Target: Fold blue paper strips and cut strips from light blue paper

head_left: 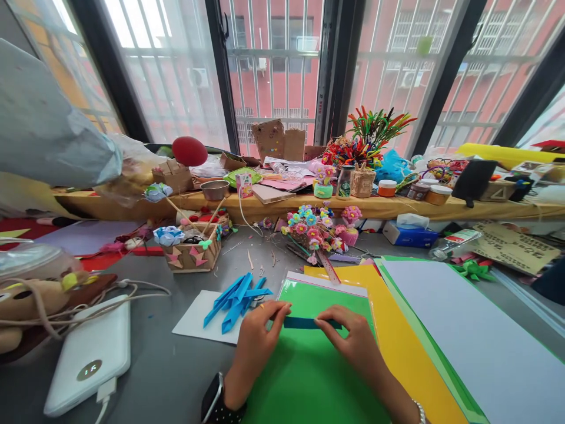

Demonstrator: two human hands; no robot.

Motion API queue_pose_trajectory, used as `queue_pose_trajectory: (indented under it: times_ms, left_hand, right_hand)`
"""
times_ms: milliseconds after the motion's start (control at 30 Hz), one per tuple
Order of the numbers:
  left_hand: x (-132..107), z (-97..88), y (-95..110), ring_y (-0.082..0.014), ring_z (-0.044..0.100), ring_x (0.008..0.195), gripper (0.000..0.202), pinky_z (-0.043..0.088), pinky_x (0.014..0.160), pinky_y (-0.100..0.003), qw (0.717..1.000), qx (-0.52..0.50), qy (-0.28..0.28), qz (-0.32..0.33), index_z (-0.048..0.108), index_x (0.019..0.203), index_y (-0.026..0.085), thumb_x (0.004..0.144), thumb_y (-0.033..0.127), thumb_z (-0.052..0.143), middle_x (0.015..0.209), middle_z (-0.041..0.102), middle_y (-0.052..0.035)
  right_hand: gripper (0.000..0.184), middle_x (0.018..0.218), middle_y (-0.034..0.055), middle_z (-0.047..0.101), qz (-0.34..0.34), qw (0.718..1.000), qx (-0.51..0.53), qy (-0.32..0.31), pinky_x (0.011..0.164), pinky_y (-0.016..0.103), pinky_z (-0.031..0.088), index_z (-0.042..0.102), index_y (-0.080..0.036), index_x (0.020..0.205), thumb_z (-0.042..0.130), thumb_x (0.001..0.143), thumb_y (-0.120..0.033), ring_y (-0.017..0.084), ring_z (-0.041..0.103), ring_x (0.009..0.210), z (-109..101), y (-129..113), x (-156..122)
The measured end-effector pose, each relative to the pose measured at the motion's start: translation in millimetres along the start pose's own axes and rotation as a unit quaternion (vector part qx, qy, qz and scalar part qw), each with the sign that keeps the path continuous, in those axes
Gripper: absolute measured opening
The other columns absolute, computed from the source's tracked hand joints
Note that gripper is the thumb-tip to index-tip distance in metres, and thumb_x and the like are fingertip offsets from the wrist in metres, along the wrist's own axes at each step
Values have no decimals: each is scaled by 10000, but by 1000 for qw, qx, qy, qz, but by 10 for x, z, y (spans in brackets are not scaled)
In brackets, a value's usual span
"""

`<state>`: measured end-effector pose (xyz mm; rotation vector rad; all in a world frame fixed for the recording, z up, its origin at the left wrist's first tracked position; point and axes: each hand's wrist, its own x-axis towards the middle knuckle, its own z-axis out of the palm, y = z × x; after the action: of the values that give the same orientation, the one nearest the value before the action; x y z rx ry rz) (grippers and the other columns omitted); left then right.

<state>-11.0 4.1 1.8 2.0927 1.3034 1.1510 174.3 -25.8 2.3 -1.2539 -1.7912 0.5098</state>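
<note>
Between my two hands a dark blue paper strip (300, 323) is stretched level above green paper. My left hand (260, 333) pinches its left end between thumb and finger. My right hand (348, 335) pinches it right of the middle, and a short end sticks out past the fingers. Beneath lies a green sheet (324, 377) with a clear plastic sleeve around its far part. Left of my left hand, several folded blue paper pieces (238, 297) lie in a pile on a white sheet (194, 324).
A white power bank (95, 353) with a cable lies on the left. Behind stand a decorated cardboard box (194, 256) and a bunch of small craft flowers (313, 229). Yellow paper (397, 330) and white sheets (477, 330) spread on the right. A cluttered ledge (282, 206) runs below the windows.
</note>
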Motion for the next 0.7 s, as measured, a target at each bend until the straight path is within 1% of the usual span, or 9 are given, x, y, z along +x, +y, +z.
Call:
queue_pose_trajectory:
  times_ms: [67, 133, 200, 433, 500, 567, 633, 700]
  left_hand:
    - [-15, 29, 21, -165, 611, 763, 163, 449, 687, -248, 998, 8, -54, 30, 642, 811, 213, 793, 284, 497, 803, 681, -15]
    - [-18, 45, 35, -158, 608, 722, 138, 444, 648, -237, 994, 18, -97, 44, 642, 804, 217, 782, 274, 517, 775, 680, -9]
    - [-11, 47, 46, -152, 601, 675, 131, 435, 615, -233, 993, 32, -107, 42, 639, 772, 208, 780, 252, 516, 731, 674, -7]
    - [17, -4, 58, -147, 579, 617, 200, 428, 578, -230, 996, 43, -69, 24, 620, 716, 181, 804, 262, 459, 663, 645, -14]
    - [19, -19, 31, -148, 582, 617, 195, 436, 584, -234, 998, 42, -48, 16, 618, 711, 184, 800, 265, 464, 670, 648, -12]
    - [22, -32, -4, -152, 591, 637, 183, 447, 601, -240, 999, 40, -17, 3, 617, 732, 184, 799, 269, 469, 700, 654, -17]
    - [27, -36, -29, -158, 598, 688, 180, 455, 642, -249, 999, 38, 20, -6, 615, 777, 180, 806, 271, 463, 746, 656, -27]
    - [27, -28, -33, -164, 597, 764, 177, 453, 701, -258, 999, 34, 32, 13, 619, 822, 186, 812, 265, 461, 811, 655, -35]
  right_hand:
    - [160, 701, 21, 647, -7, 1000, 5, -8, 625, 253, 454, 625, -193, 731, 504, 799, -272, 162, 595, 673, 21, -8, -8]
    - [161, 705, 20, 648, -7, 1000, 7, -9, 621, 254, 456, 628, -196, 738, 504, 801, -275, 161, 595, 672, 25, -11, -11]
    - [170, 708, 22, 649, -6, 1000, 6, -2, 619, 254, 460, 630, -195, 737, 499, 803, -281, 163, 598, 676, 14, -11, -9]
    - [192, 706, 28, 649, 19, 999, -14, 46, 622, 262, 470, 619, -196, 718, 492, 803, -312, 174, 602, 681, -48, 18, 16]
    - [198, 714, 29, 654, 27, 998, -22, 61, 635, 266, 469, 621, -192, 722, 493, 800, -322, 179, 605, 691, -71, 44, 18]
    - [198, 720, 29, 655, 39, 996, -29, 76, 635, 270, 464, 621, -192, 728, 494, 798, -326, 183, 604, 695, -93, 66, 17]
    - [189, 722, 28, 654, 44, 996, -30, 74, 628, 269, 459, 620, -192, 728, 497, 797, -318, 182, 601, 692, -99, 71, 15]
    - [173, 718, 26, 650, 32, 998, -19, 45, 630, 264, 455, 620, -193, 724, 502, 799, -295, 175, 597, 691, -77, 55, 8]
